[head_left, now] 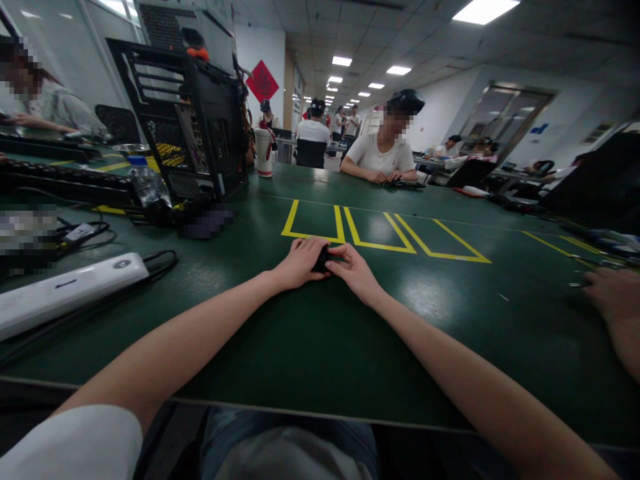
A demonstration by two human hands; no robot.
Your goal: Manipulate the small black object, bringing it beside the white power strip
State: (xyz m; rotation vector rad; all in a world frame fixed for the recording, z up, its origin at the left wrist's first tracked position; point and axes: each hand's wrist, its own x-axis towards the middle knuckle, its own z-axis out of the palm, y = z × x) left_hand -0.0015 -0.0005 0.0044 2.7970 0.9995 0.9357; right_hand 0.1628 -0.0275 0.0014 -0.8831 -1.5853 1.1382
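Left hand [303, 260] and right hand [354, 272] meet over a small black object [321, 261] at mid-desk; its details are too hidden by the fingers to identify. Left hand: curled over the object from its left side, gripping it. Right hand: thumb and forefinger pinching its right edge. Object position: at or just above the green desk [320, 347], on the near side of three yellow tape outlines [387, 249]; contact with the surface cannot be told. To the left, a white power strip [75, 290] lies near a black computer case [220, 127], with a paper cup [263, 157] beyond. Across the desk sits a co-worker [383, 153]; another person's hand [613, 293] shows at right.
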